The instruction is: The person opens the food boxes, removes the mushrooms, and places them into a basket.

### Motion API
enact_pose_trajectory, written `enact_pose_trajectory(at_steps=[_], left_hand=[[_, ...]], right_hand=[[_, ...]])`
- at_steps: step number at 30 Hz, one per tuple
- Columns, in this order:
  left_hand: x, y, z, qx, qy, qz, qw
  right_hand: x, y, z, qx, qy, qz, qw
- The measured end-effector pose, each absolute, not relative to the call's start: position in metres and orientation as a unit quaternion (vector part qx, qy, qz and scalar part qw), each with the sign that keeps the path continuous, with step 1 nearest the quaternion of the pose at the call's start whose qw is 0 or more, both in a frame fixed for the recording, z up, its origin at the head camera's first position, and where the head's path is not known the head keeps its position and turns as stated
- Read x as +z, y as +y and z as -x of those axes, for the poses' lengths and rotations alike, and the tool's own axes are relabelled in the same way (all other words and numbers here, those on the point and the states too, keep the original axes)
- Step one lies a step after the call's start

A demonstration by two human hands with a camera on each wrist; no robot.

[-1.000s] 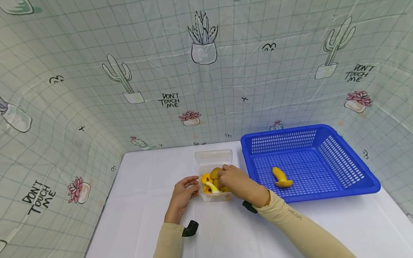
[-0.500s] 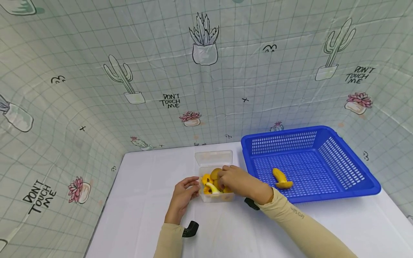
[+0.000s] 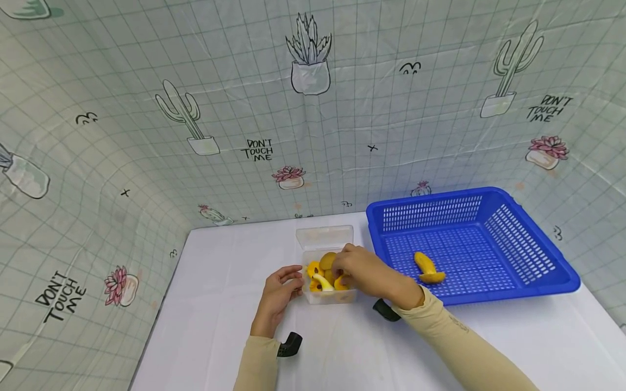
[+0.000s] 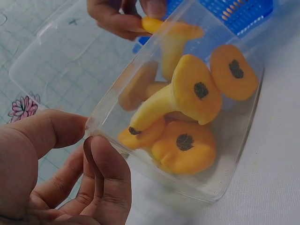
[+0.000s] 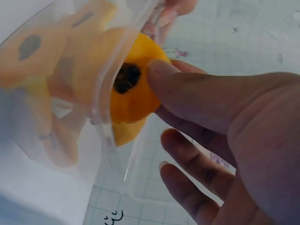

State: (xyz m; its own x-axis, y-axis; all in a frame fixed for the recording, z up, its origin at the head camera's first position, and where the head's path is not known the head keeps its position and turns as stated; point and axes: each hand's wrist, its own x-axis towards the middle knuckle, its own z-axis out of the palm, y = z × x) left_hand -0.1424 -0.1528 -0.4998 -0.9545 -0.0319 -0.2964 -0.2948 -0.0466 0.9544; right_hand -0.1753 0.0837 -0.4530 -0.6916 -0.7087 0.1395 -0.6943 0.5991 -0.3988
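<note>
A clear plastic box (image 3: pixel 332 298) with its lid (image 3: pixel 325 237) folded back stands on the table, holding several yellow-orange toy mushrooms (image 4: pixel 196 89) with dark patches on their caps. My left hand (image 3: pixel 277 296) is at the box's left side; in the left wrist view its thumb and finger pinch the rim at the corner. My right hand (image 3: pixel 374 274) reaches over the right side. Between its thumb and index finger it pinches a mushroom (image 5: pixel 143 101) by the edge of the cap, while the stem points down inside the box. The other right fingers are spread loosely.
A blue plastic basket (image 3: pixel 538 296) stands just right of the box, with one yellow toy mushroom (image 3: pixel 427 267) lying in it. The white table (image 3: pixel 215 315) ends at a patterned cloth backdrop (image 3: pixel 235 108) behind and at the left.
My right hand has shifted slightly to the right and up, and more of an orange cap shows beneath its fingers. The left hand has stayed at the box.
</note>
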Motion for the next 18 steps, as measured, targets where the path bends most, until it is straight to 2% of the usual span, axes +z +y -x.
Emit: enact_pose_trajectory(at_steps=[18], left_hand=[[-0.5006, -0.1526, 0.141, 0.715, 0.685, 0.11, 0.088]], right_hand=[[-0.4502, 0.0896, 0.168, -0.291, 0.881, 0.372, -0.022]])
